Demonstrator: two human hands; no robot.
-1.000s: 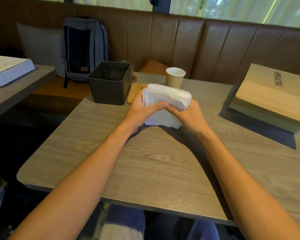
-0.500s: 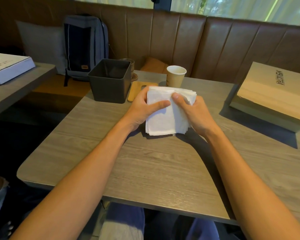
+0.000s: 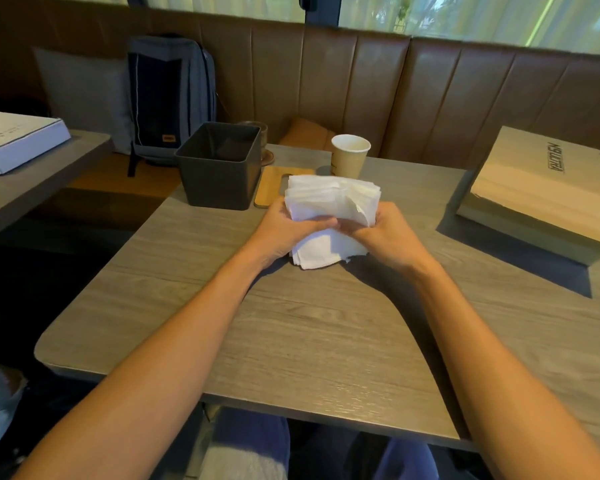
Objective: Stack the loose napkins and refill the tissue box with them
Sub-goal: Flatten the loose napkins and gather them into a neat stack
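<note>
A thick stack of white napkins (image 3: pixel 329 206) stands on its lower edge on the wooden table (image 3: pixel 326 341), tilted toward me. My left hand (image 3: pixel 284 230) grips its left side and my right hand (image 3: pixel 387 233) grips its right side, thumbs meeting across the front. The dark grey tissue box (image 3: pixel 219 168) stands open-topped just to the left and behind the stack, and looks empty inside. Its wooden lid (image 3: pixel 272 185) lies flat on the table between the box and the napkins, partly hidden by the stack.
A paper cup (image 3: pixel 350 155) stands behind the napkins. A large tan paper bag (image 3: pixel 548 185) lies at the right of the table. A backpack (image 3: pixel 172 95) and grey cushion (image 3: pixel 84 95) rest on the brown bench. A white box (image 3: pixel 18 140) sits on the neighbouring table at the left.
Half a second ago the stack lay flat under both hands. Now it is tipped up on its edge again, squeezed between my hands.
</note>
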